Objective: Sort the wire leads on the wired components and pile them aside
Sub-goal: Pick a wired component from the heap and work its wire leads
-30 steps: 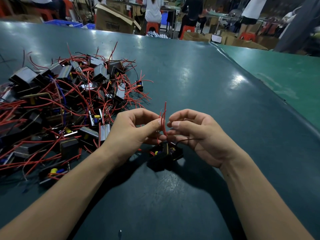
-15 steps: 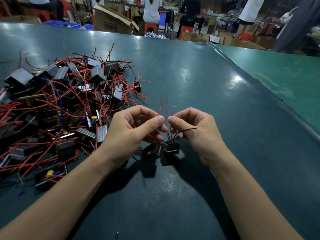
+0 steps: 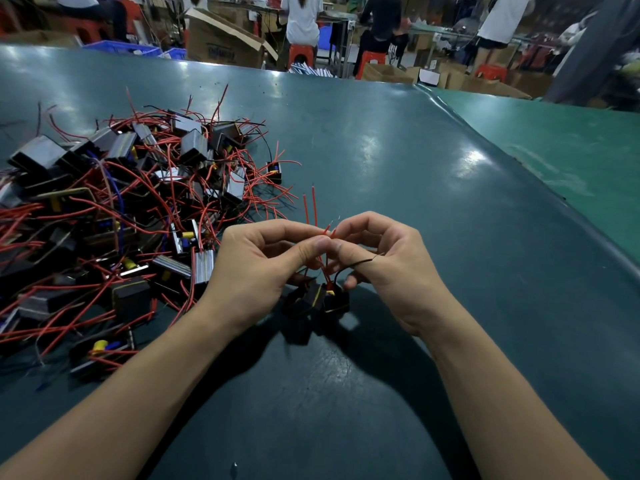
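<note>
Two small black wired components hang close together just above the dark green table, below my hands. Their red wire leads rise between my fingertips and stick up past them. My left hand pinches the red leads between thumb and forefinger. My right hand pinches the same bunch from the right, thumb tips nearly touching. A thin black lead curls across my right thumb. A big tangled pile of wired components with red leads lies to the left.
A lighter green table adjoins on the right past a raised seam. Cardboard boxes, red stools and several people stand beyond the far edge. A single component sits at the pile's right fringe.
Both hands rose slightly, lifting the two components off the table. The red leads are drawn straighter between the fingertips, and the components now hang side by side.
</note>
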A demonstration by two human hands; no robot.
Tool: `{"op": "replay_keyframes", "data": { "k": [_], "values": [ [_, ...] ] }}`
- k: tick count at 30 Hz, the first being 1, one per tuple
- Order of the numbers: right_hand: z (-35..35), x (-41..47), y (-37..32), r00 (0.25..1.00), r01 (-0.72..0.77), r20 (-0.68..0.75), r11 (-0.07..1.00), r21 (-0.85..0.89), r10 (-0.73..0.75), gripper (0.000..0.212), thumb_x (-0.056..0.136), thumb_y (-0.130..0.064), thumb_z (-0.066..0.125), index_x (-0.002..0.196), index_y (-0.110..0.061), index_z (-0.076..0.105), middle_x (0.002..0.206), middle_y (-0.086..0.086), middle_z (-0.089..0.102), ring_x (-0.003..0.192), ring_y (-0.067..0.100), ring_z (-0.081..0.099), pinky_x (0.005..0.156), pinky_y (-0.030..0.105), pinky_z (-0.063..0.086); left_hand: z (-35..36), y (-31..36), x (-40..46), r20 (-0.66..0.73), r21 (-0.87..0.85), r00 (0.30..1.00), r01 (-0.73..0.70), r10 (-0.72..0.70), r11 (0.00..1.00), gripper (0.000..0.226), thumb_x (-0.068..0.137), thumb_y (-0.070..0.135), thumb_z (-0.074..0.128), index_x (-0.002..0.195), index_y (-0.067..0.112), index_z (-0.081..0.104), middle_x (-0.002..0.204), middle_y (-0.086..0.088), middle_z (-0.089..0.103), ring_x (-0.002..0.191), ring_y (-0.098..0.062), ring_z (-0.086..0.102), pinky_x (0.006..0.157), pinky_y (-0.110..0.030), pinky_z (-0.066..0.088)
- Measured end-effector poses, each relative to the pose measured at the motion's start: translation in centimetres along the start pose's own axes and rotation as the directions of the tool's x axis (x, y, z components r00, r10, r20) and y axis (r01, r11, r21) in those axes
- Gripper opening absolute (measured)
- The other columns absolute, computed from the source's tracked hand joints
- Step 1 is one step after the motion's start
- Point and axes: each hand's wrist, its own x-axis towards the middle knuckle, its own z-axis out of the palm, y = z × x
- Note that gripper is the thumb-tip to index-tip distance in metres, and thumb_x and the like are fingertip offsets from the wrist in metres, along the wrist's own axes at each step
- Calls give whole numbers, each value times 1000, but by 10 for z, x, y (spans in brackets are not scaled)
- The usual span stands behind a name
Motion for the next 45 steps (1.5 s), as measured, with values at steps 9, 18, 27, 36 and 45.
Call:
{"op": "replay_keyframes", "data": {
  "k": [9,18,27,36,45],
  "values": [
    [4,-1,-2,996,73,-43,994,-75,-77,10,81,-8,76,80,-17,70,72,1,71,67,17,69,50,25,52,1,0,0,-38,-26,999,26,-27,999,7,71,17,78,78,17,77,68,-1,74,59,-7,68,51,-17,51],
    [3,0,0,998,58,-32,997,-54,-60,15,83,-2,73,83,-14,64,74,-3,68,65,15,68,49,21,50,-3,1,2,11,-132,986,164,-164,978,21,65,28,77,81,14,79,78,-8,75,66,-14,68,52,-23,53],
    [1,-1,0,998,53,-23,998,-22,-54,16,83,-2,73,81,-16,65,77,9,72,71,22,71,49,24,50,-2,1,2,49,-150,982,190,-184,970,18,69,19,75,84,10,77,80,-13,75,71,-17,72,53,-24,55],
    [2,-1,-2,997,77,-8,997,-17,-78,16,82,3,72,81,-12,68,73,-1,70,72,14,68,52,25,53,-3,0,2,72,-159,977,210,-201,965,17,69,20,73,81,9,76,73,-7,74,68,-12,68,55,-24,55],
    [2,-2,-2,996,84,35,996,31,-85,18,87,1,66,98,-13,68,84,11,69,76,19,67,58,34,56,-4,0,4,74,-42,980,186,-183,982,21,70,31,70,85,16,71,75,1,71,73,-8,66,60,-21,54]
  ]
}}
